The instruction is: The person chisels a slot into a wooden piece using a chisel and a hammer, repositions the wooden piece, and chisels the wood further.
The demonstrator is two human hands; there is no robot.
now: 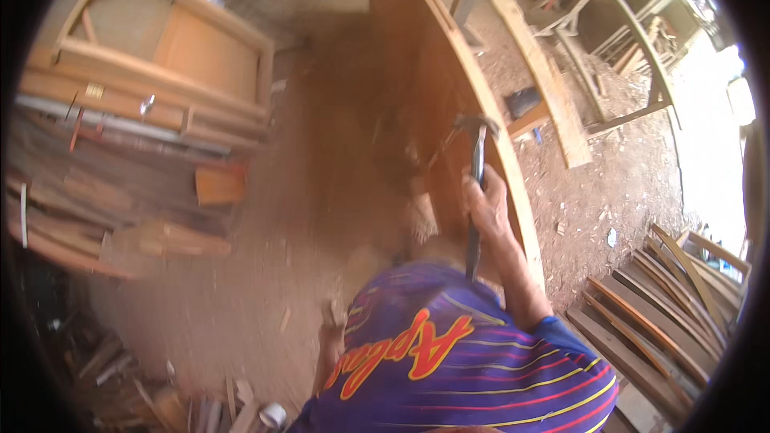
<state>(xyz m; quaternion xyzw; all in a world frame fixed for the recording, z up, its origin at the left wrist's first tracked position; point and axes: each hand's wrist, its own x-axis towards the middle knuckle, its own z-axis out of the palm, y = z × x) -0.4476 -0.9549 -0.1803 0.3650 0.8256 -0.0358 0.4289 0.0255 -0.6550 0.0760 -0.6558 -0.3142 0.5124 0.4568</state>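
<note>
My right hand [487, 199] is closed around the handle of a claw hammer [477, 152]. The hammer's metal head points away from me, and its dark handle runs back toward my striped shirt. Close beside it, a large brown wooden panel [449, 72] stands on edge, its pale edge strip running from the far middle toward my right forearm. The hammer head overlaps the panel's edge in view; whether they touch I cannot tell. My left hand [334, 314] hangs low beside my body, smeared by motion, so its fingers cannot be made out.
At left, a framed wooden panel [204, 48] lies over stacked boards [72, 184]. Beyond the standing panel are a long plank [533, 56] and a wooden frame [642, 40]. Timber strips [650, 329] lie at near right, offcuts [208, 409] at near left. Shavings litter the dirt floor.
</note>
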